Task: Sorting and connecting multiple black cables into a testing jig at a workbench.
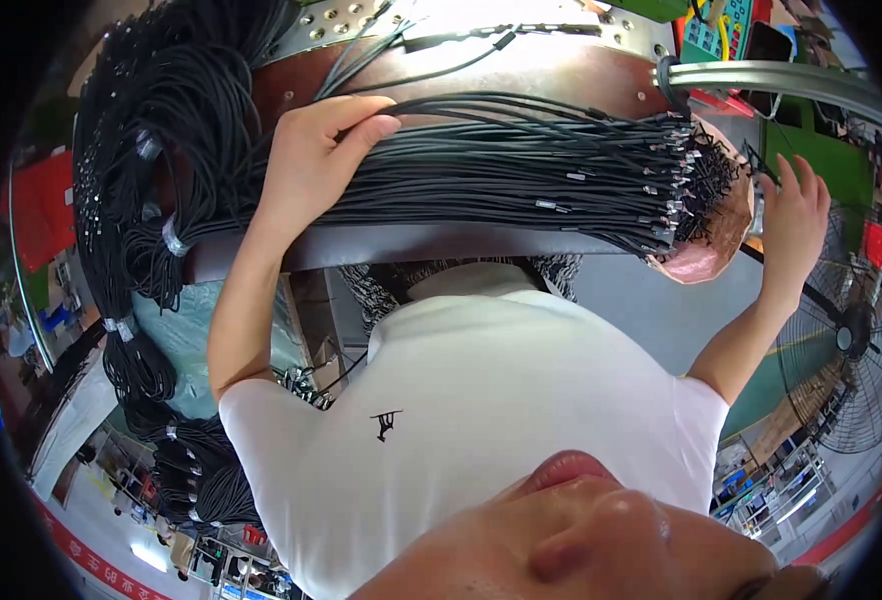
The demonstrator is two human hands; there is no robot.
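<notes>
A thick bundle of black cables lies lengthwise across the brown work surface. Their right ends carry small metal connectors and dark tips, which rest over a copper-coloured round pad. My left hand is closed on cables at the bundle's left part, thumb and index finger pinching the upper ones. To the right of the connector ends is my right hand, raised with its fingers apart. Thin dark strands show close to its fingertips; whether it touches them I cannot tell.
More coiled black cables hang in a mass at the left, tied with light bands. A metal bar runs across the upper right. A perforated metal plate lies along the back. At the right stands a black-caged fan.
</notes>
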